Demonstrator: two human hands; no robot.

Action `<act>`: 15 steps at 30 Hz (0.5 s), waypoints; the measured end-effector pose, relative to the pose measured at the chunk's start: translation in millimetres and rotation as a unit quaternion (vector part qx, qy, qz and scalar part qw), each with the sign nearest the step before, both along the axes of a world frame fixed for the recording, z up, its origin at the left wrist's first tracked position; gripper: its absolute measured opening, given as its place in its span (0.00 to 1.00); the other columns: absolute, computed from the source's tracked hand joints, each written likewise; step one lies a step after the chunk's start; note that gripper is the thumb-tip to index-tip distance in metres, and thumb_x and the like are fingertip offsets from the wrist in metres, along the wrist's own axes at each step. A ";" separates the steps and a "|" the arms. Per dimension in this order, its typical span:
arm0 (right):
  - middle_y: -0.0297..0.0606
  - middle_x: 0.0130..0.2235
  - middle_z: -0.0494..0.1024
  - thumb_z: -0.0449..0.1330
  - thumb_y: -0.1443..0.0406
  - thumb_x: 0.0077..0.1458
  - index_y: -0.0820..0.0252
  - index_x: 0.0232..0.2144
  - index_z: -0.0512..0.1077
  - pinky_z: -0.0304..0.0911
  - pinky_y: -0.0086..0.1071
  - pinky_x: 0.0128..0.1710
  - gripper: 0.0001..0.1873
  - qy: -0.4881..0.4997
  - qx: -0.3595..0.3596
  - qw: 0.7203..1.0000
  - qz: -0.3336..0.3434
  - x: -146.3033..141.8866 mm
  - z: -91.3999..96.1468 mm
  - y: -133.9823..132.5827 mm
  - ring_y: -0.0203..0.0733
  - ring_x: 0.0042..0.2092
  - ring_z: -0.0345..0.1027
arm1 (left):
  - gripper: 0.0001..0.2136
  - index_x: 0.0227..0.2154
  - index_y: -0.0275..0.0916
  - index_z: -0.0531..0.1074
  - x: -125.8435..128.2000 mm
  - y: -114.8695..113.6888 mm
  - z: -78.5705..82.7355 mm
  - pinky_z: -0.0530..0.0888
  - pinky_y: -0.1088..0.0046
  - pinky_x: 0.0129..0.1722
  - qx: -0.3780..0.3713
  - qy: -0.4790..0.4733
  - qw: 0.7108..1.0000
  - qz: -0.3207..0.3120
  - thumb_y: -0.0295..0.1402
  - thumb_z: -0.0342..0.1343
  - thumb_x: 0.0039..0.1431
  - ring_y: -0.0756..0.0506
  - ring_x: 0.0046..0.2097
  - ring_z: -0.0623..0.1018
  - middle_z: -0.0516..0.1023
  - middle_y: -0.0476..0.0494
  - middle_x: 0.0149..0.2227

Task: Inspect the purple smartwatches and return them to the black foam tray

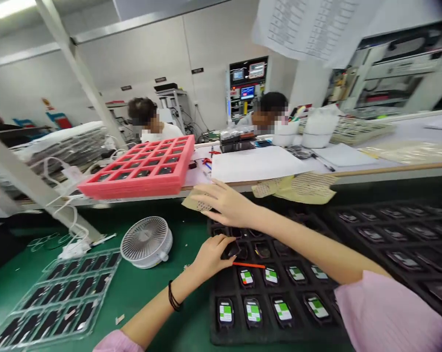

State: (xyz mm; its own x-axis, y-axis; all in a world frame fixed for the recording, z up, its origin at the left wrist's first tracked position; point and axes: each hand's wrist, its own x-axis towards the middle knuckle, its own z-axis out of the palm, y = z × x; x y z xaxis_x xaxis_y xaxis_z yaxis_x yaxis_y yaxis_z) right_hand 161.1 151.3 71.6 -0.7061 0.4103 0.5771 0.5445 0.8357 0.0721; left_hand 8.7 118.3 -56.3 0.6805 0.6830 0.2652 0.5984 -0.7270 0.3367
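left hand point(210, 259) pinched shut on small black device point(232, 250) | right hand point(226, 204) open over black plastic compartment tray point(279, 336) | lit green-screened devices point(282, 309) one per cell (kept apart)

The left hand point(210, 259) comes in from the lower left, fingers curled downward in a pinch, a dark band point(174, 297) on its wrist. The right arm point(309, 244) crosses above, the right hand point(226, 204) spread palm-down, fingers pointing left.

Bright overhead fluorescent light point(8, 7) glares; the wide-angle edges bend sharply.
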 end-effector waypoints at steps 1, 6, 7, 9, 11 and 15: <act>0.48 0.57 0.68 0.52 0.65 0.62 0.60 0.54 0.67 0.49 0.50 0.64 0.19 0.015 0.000 1.000 -0.016 13.4 -13.6 -11.5 0.47 0.60 0.60 | 0.19 0.50 0.44 0.69 5.0 4.1 -8.7 0.74 0.62 0.46 -0.006 0.018 1.000 -0.004 0.34 0.58 0.54 0.40 0.46 0.77 0.76 0.41 0.44; 0.43 0.50 0.75 0.51 0.67 0.61 0.53 0.50 0.70 0.59 0.50 0.60 0.16 0.124 -0.007 0.982 -0.140 83.9 -77.5 -48.5 0.46 0.53 0.69 | 0.17 0.47 0.44 0.71 19.1 21.7 -26.3 0.74 0.59 0.45 -0.028 0.036 0.998 -0.030 0.37 0.60 0.53 0.39 0.45 0.76 0.77 0.42 0.42; 0.42 0.49 0.76 0.51 0.67 0.60 0.51 0.49 0.70 0.61 0.50 0.58 0.16 0.157 -0.012 0.972 -0.175 97.8 -86.4 -52.5 0.47 0.53 0.69 | 0.16 0.46 0.44 0.71 22.4 24.3 -24.0 0.74 0.59 0.46 -0.035 0.022 0.999 -0.032 0.39 0.60 0.54 0.39 0.45 0.76 0.77 0.42 0.42; 0.41 0.48 0.76 0.52 0.66 0.60 0.47 0.48 0.70 0.64 0.50 0.55 0.15 0.220 -0.022 0.946 -0.238 123.0 -98.4 -58.0 0.49 0.52 0.70 | 0.14 0.46 0.44 0.71 33.0 29.6 -16.3 0.72 0.59 0.49 -0.049 -0.024 0.998 -0.037 0.40 0.57 0.57 0.39 0.48 0.75 0.77 0.42 0.44; 0.40 0.47 0.76 0.52 0.65 0.60 0.46 0.46 0.71 0.67 0.50 0.53 0.14 0.271 -0.036 0.921 -0.277 143.1 -103.9 -60.1 0.50 0.51 0.70 | 0.13 0.46 0.45 0.71 51.2 36.5 -8.1 0.70 0.59 0.53 -0.063 -0.077 0.994 -0.051 0.40 0.54 0.60 0.40 0.51 0.73 0.76 0.43 0.46; 0.42 0.43 0.77 0.51 0.65 0.60 0.49 0.43 0.71 0.68 0.48 0.50 0.12 0.332 -0.058 0.891 -0.305 169.7 -105.3 -54.6 0.50 0.47 0.72 | 0.15 0.49 0.41 0.68 107.4 55.4 0.5 0.74 0.67 0.47 -0.166 -0.125 0.976 -0.064 0.34 0.53 0.60 0.43 0.51 0.74 0.74 0.40 0.50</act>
